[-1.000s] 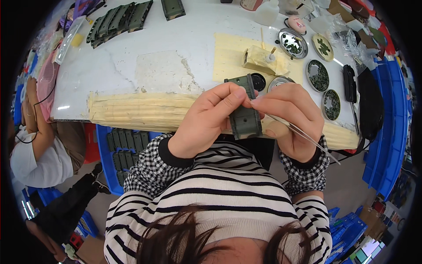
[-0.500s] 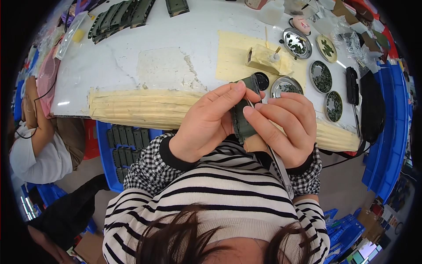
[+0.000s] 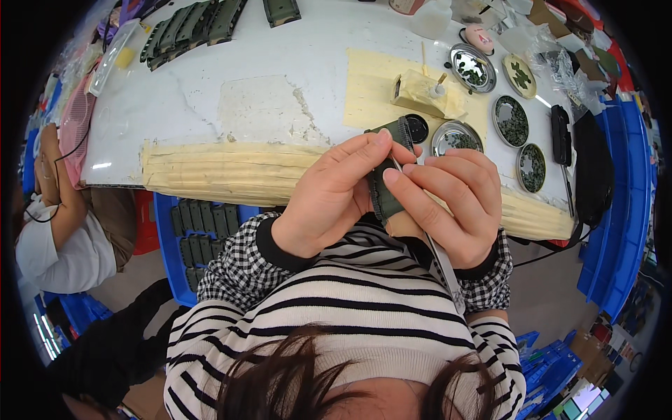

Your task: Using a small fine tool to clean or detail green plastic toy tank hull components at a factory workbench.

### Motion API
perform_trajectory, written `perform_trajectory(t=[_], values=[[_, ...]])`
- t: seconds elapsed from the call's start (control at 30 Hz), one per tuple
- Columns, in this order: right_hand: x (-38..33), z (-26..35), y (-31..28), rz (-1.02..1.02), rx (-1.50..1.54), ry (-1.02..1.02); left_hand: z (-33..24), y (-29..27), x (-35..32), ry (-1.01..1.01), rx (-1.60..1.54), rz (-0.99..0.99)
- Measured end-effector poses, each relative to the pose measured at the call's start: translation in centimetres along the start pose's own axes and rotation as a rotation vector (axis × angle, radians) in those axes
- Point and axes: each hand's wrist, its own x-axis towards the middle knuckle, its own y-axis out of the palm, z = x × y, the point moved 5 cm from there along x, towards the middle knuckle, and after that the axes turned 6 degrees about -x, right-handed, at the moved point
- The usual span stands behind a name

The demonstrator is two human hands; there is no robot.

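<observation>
My left hand (image 3: 323, 190) is closed around a dark green moulded part (image 3: 386, 187), thumb and forefinger pinching its upper end. The part is tilted, with a ridged edge. In my right hand (image 3: 458, 199) are long metal tweezers (image 3: 446, 271), closed in the fingers. Their slim tip reaches the face of the green part beside my left thumb; whether the tip grips anything is too small to tell. Their wide end slopes down toward my right cuff. A tan wrap (image 3: 404, 225) shows at the part's lower end, perhaps on a left finger.
Steel dishes of small dark green pieces (image 3: 511, 122) stand at the right, near a tape-covered block (image 3: 422, 96) and a black round cup (image 3: 416, 129). Similar green parts lie far left (image 3: 189, 28) and in a blue crate (image 3: 166, 245) below the padded table edge (image 3: 231, 168). A seated person (image 3: 66, 238) is at left.
My right hand and the tweezers have shifted very slightly left. My left hand and the green part stay nearly in place. At lower left, a dark-clothed figure has moved.
</observation>
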Motion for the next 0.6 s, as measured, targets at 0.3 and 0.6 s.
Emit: perform_trajectory(t=[0.3,0.6], values=[[0.13,-0.12,-0.18,0.031,0.06,0.024,0.14,0.01,-0.15,-0.011,0.01,0.006],[0.17,-0.25,-0.21,0.028,0.083,0.008,0.05,0.02,-0.19,0.016,0.046,-0.015]])
